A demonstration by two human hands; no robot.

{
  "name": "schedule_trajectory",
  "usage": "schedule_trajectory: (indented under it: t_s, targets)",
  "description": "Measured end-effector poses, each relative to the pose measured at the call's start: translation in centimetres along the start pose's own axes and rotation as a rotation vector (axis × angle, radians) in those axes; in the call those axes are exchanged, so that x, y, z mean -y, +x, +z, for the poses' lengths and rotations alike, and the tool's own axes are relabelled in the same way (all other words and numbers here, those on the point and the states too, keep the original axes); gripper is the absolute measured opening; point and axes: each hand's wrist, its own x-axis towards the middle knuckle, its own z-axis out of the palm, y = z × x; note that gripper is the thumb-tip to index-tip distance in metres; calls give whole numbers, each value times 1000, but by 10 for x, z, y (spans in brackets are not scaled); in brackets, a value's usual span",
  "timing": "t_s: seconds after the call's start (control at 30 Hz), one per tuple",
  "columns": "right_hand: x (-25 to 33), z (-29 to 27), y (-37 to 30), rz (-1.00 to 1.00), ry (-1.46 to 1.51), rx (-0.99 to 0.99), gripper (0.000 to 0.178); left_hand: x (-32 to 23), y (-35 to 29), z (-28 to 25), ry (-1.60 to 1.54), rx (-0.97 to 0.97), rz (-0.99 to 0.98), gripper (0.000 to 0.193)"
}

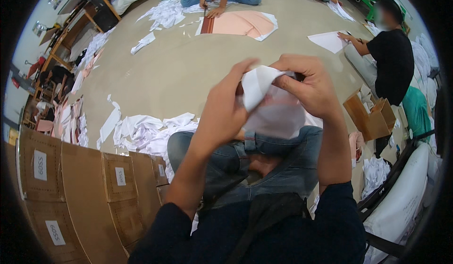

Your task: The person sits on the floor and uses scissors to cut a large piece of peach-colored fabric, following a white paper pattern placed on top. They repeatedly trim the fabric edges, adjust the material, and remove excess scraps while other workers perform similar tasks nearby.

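A piece of thin white cloth (276, 118) is held up in front of me, bunched and partly folded over at its top. My left hand (230, 104) grips its left side, with the fingers curled behind it and blurred at the tips. At the upper right edge, my right hand (306, 82) pinches the cloth between thumb and bent fingers. The lower part of the cloth hangs above my crossed legs in blue jeans (288, 155) and is smeared by motion.
White cloth pieces (146, 129) lie heaped left of my legs. Stacked cardboard boxes (85, 179) stand at the lower left. An open carton (370, 115) is on the right, near a seated person (394, 52). Ahead, another person works over peach fabric (243, 23) on the floor.
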Motion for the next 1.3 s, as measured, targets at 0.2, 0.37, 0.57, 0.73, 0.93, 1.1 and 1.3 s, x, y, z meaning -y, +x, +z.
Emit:
schedule_trajectory:
  t_s: [0.2,0.37,0.57,0.73,0.93,1.1,1.3]
  targets:
    - [-2,-4,7,267,-169,134,24,-15,47,-64,-262,-60,33,29]
    - [-98,34,3,419,-333,280,28,1,71,-136,-575,-375,50,32]
    - [-199,15,24,544,-678,-52,22,95,154,-190,-20,-332,-121,40]
    - [-217,-37,47,459,-817,-601,28,147,208,-253,-195,-533,91,36]
    - [-181,-67,21,-76,-603,-749,46,151,102,-345,-191,-508,361,34]
    - [-234,-22,-9,-81,-445,-584,46,181,-38,-323,-245,-792,-73,37]
    - [-383,19,-38,163,-473,-425,19,243,-120,-236,202,-172,-440,59]
